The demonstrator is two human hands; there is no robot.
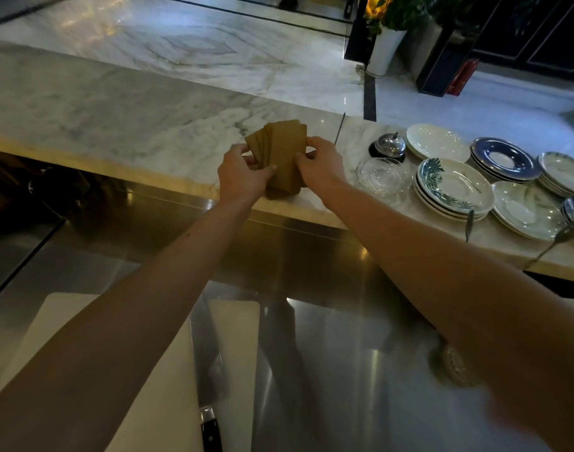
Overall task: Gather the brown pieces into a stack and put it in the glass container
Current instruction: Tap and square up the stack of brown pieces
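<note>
— Above the marble counter (116,102), what are the hands doing?
— The left hand (241,176) and right hand (321,164) both grip a fanned set of brown pieces (280,151), thumbs pressed on the front, fingers curled behind. The fan's lower end is at the counter's near edge.
— Where is the glass container?
— A clear glass dish (381,176) sits on the counter just right of the right hand, beside a silver call bell (390,145) and stacks of patterned saucers (451,187).
— Anything nearer?
— White cutting boards (233,337) and a knife (209,402) lie on the steel worktop below.
</note>
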